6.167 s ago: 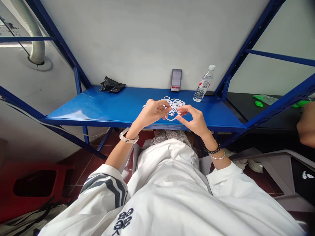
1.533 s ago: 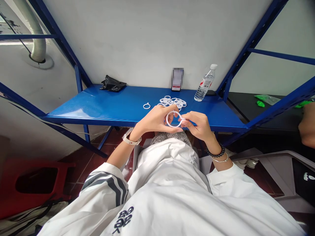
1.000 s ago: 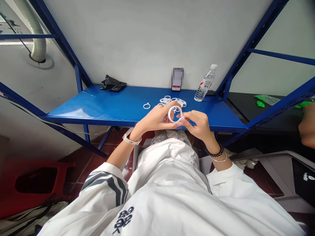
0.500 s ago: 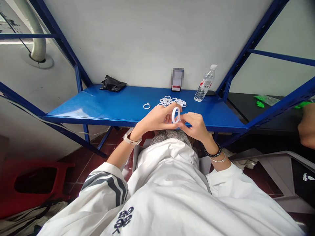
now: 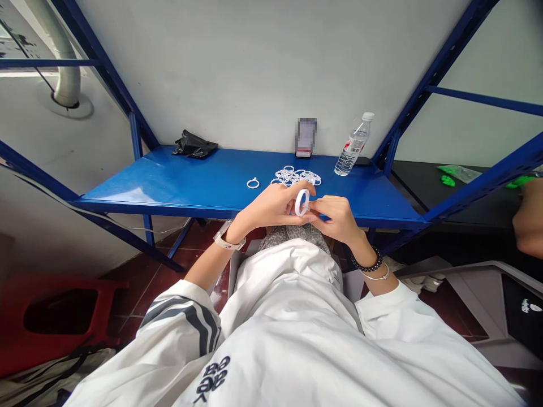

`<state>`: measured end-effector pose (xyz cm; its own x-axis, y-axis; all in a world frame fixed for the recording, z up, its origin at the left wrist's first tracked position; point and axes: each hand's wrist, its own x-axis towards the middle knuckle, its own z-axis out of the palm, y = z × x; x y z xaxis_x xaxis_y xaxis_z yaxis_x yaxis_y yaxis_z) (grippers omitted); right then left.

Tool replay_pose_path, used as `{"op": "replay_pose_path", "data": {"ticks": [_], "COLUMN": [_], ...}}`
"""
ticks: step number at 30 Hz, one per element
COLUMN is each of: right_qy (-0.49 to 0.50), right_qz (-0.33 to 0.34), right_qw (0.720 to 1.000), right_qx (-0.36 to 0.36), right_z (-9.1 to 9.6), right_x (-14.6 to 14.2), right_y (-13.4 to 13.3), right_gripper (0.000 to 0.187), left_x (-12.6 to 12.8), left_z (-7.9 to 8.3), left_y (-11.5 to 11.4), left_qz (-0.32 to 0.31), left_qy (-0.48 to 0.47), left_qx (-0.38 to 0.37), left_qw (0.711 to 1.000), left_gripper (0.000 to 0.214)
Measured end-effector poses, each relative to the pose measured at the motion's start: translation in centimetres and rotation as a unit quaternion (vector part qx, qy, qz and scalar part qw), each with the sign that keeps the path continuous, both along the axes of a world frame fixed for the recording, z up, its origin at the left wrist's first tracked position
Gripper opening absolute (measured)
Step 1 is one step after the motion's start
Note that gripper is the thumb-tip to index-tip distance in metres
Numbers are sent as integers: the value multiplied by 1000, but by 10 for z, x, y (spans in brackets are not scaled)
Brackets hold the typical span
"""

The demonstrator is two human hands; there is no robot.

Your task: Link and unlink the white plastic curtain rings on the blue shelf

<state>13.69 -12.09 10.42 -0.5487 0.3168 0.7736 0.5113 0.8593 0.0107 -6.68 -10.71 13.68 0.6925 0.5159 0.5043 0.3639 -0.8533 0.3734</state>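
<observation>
A white plastic ring (image 5: 298, 204) stands nearly upright between my two hands, above the front edge of the blue table (image 5: 178, 181). My left hand (image 5: 284, 203) is closed on it, with thumb and fingers around its left side. My right hand (image 5: 333, 215) pinches at the ring's lower right edge, where a small part sticks out; its fingertips partly hide that spot. Just beyond my hands lies a pile of similar white rings (image 5: 291, 174). One single ring (image 5: 253, 183) with a small tab lies to the left of the pile.
A water bottle (image 5: 353, 146) stands at the back right, by a dark flat object (image 5: 363, 161). A phone-like device (image 5: 306, 138) leans on the wall. A black plastic bag (image 5: 194, 144) lies back left. Another person's hand (image 5: 528, 217) is at the far right, near green pieces (image 5: 448, 180).
The held ring has turned slightly and shifted a little down and left. Both hands keep their grip, with small finger movements. The pile and the single ring stay put.
</observation>
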Motion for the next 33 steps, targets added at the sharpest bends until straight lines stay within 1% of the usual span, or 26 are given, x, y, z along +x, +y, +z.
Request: {"op": "replay_pose_path", "data": {"ticks": [3, 5, 9, 13, 16, 19, 23, 28, 33], "right_qy": [1, 7, 19, 23, 15, 17, 27, 32, 34], "right_qz": [8, 1, -5, -16, -30, -20, -15, -7, -24], "right_qw": [1000, 1000, 999, 999, 999, 999, 999, 999, 999], "right_qx": [8, 18, 31, 29, 24, 22, 17, 15, 7], "right_z": [0, 0, 0, 0, 0, 1, 3, 5, 4], "right_x": [2, 3, 3, 1, -2, -3, -2, 1, 2], "right_y": [0, 0, 0, 0, -1, -2, -3, -3, -4], "right_gripper": [37, 35, 36, 35, 38, 40, 34, 33, 36], "left_x": [0, 0, 0, -1, -2, -2, -3, -5, -8], "left_z": [0, 0, 0, 2, 4, 5, 5, 6, 8], "left_y": [-1, -1, -1, -1, -2, -2, -2, -3, -3], "left_qz": [-6, -12, -17, -10, -6, -10, -22, -12, -12], "left_qy": [-1, -4, -10, -10, -12, -14, -23, -33, -42], "left_qx": [-8, -9, -2, 1, -5, -11, -21, -36, -38], "left_qw": [1000, 1000, 1000, 1000, 1000, 1000, 999, 999, 998], "left_gripper": [44, 44, 41, 41, 39, 39, 41, 45, 44]}}
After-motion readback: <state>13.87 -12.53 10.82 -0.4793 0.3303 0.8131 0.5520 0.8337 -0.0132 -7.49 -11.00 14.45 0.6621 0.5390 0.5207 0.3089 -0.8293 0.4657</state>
